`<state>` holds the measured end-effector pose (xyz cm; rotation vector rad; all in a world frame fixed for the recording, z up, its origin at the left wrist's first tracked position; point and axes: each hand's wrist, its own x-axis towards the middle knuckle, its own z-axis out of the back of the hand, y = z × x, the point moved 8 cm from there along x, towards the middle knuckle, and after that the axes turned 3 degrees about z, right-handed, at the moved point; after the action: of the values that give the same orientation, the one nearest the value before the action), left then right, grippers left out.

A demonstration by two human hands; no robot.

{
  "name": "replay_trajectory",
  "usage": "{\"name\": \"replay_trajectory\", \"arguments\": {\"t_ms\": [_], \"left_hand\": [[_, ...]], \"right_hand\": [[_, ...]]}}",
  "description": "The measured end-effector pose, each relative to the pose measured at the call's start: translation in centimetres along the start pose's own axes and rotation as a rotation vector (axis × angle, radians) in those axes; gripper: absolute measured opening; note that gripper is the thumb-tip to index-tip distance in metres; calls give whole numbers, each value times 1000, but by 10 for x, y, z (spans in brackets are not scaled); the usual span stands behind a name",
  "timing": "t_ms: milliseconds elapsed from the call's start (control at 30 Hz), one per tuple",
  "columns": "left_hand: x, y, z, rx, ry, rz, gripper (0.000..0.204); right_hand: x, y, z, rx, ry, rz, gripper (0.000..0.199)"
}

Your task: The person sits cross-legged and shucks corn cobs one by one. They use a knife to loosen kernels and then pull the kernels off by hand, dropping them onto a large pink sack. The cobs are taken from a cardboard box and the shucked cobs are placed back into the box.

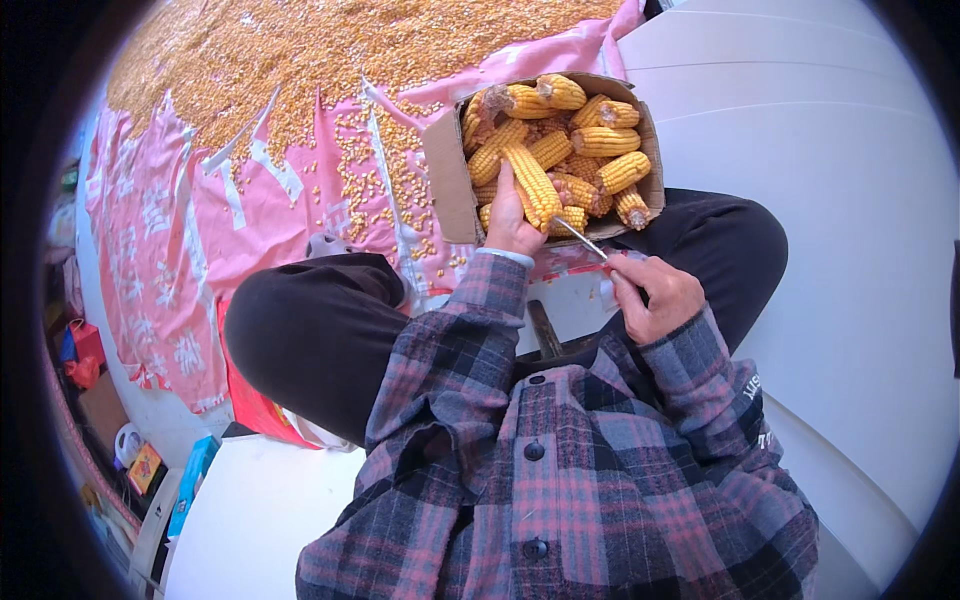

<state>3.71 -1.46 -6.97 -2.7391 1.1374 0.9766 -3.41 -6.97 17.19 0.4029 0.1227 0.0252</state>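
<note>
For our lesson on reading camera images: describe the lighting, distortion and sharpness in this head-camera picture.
Head view: even daylight with soft shadows, no strong glare; a black fisheye ring frames it, and straight edges bow near the rim. The left hand on a corn cob in the cardboard box and the right hand holding a thin metal tool look sharp.

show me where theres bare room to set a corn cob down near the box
Free: the white surface right of the cardboard box. Crowded: the box is piled with cobs, the left hand on one, and loose kernels cover the pink cloth.
</note>
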Motion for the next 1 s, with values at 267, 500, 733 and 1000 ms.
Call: {"name": "replay_trajectory", "arguments": {"t_ms": [267,500,733,1000], "left_hand": [[-4,0,-3,144,-100,-91,61],[-2,-5,-2,171,-145,-121,64],[4,-1,-5,199,-283,-168,59],[10,-9,3,262,-350,-260,51]], "right_hand": [[31,-2,-2,12,143,-31,16],[10,29,-18,-382,160,96,22],[-3,33,-22,-451,40,132,28],[5,28,-18,-439,53,135,24]]}}
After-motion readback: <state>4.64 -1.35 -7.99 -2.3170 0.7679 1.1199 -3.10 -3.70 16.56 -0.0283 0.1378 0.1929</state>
